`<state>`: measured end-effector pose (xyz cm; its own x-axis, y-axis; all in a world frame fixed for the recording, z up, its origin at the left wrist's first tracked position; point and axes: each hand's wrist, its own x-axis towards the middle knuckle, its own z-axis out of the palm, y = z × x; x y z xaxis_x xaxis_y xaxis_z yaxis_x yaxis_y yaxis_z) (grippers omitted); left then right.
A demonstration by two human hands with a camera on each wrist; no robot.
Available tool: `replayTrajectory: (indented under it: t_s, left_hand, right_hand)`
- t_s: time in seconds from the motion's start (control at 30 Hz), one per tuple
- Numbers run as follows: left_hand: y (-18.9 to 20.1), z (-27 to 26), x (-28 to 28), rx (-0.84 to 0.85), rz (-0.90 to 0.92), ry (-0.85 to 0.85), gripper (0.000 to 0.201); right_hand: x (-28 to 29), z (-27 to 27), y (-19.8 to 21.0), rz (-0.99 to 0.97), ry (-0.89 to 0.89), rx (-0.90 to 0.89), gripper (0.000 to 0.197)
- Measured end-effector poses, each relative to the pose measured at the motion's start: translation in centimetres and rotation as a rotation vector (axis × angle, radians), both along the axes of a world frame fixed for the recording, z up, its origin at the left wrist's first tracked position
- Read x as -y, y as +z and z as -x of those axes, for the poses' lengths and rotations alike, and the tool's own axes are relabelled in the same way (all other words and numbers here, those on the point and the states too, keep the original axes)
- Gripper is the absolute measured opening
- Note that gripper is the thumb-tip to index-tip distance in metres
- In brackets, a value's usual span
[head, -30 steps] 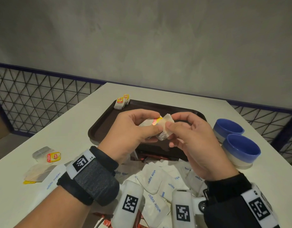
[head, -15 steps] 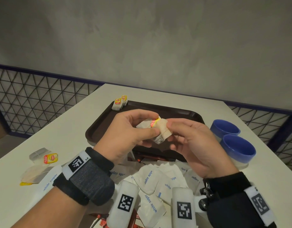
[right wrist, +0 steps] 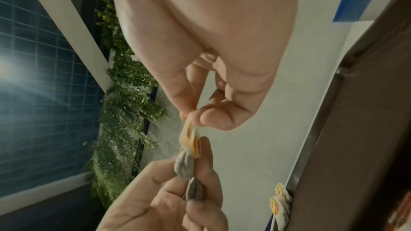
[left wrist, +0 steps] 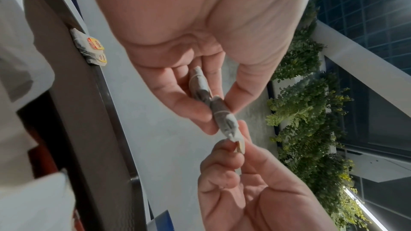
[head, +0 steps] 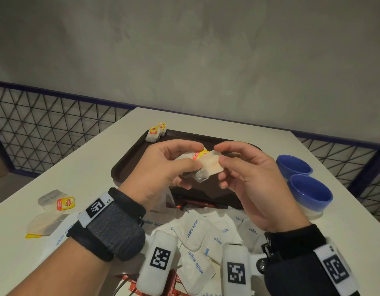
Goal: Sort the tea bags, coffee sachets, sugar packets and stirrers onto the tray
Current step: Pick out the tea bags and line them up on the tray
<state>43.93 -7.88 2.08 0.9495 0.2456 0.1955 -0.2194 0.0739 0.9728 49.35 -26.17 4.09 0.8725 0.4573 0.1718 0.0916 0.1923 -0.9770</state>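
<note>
Tea bag (head: 207, 165) between both hands (head: 208, 167)

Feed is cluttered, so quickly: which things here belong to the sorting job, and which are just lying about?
Job: tea bags pinched by left hand and right hand; tray; stacked tea bags; loose tea bags; sugar packets.
Lying about: two blue bowls.

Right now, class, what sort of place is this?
Probably a café or pantry refreshment corner: a brown tray with tea bags, white sugar packets, and blue bowls on a table.
</note>
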Motion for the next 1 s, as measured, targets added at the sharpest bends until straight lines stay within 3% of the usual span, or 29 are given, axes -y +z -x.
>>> replayTrajectory:
  t_s: [0.27, 0.37, 0.5, 0.67, 1.0]
  left_hand:
    - [0.1, 0.1, -0.2, -0.039, 0.066, 0.003, 0.023]
    - [0.2, -0.1, -0.3, -0.102, 0.078, 0.067, 0.017]
    - [0.2, -0.1, -0.3, -0.144, 0.060, 0.089, 0.033]
    - [0.6, 0.3, 0.3, -0.154, 0.039, 0.017, 0.050]
    - [0.6, 0.5, 0.8, -0.108, -0.030, -0.019, 0.055]
  right_hand:
    - [0.4, 0.0, 0.0, 0.002, 0.075, 0.136, 0.039]
    - [0.3, 0.0, -0.1, 0.037, 0.049, 0.238, 0.029]
    - [0.2, 0.2, 0.1, 0.101, 0.054, 0.290, 0.012]
    - [-0.1, 0.2, -0.2, 0.162, 0.033, 0.276, 0.011]
    - [-0.3, 0.1, -0.2, 0.171, -0.074, 0.252, 0.010]
